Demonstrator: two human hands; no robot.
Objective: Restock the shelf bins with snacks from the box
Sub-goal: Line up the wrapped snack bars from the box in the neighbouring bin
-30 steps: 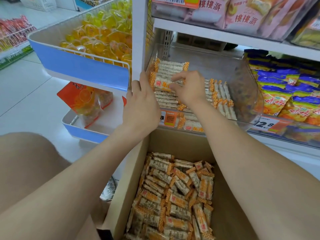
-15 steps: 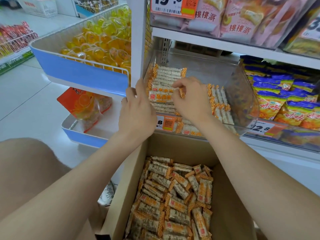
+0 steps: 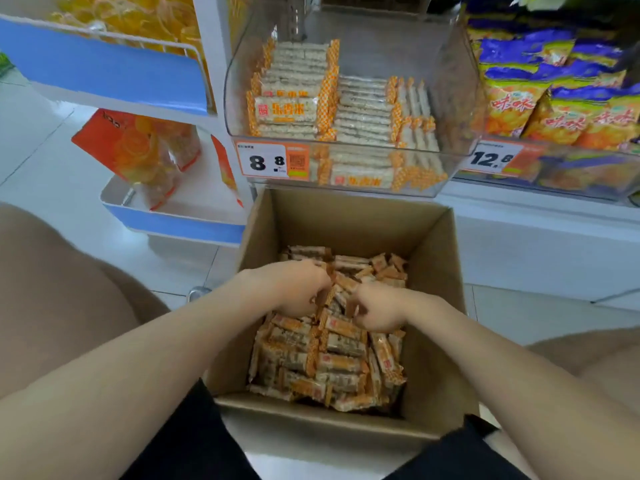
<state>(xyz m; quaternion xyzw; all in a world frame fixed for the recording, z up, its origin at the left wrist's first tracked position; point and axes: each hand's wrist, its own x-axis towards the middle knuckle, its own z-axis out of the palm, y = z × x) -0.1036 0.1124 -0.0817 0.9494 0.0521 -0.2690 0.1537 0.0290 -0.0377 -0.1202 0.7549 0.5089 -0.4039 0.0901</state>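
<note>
- Head view: half a second ago our hands were up at the clear plastic shelf bin (image 3: pixel 460 98). Now both are down in the brown cardboard box (image 3: pixel 346 220) below it.
- Our left hand (image 3: pixel 294 289) and right hand (image 3: pixel 377 311) sit close together, fingers curled round orange-and-white wrapped snack bars (image 3: pixel 332 362) in the loose pile.
- Bare box walls rise round the pile, and the bin's back right floor is open.

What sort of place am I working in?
Most likely a shop aisle: orange-and-white price tag on the clear plastic shelf bin, purple-and-orange snack bags beside it, brown cardboard box below.
</note>
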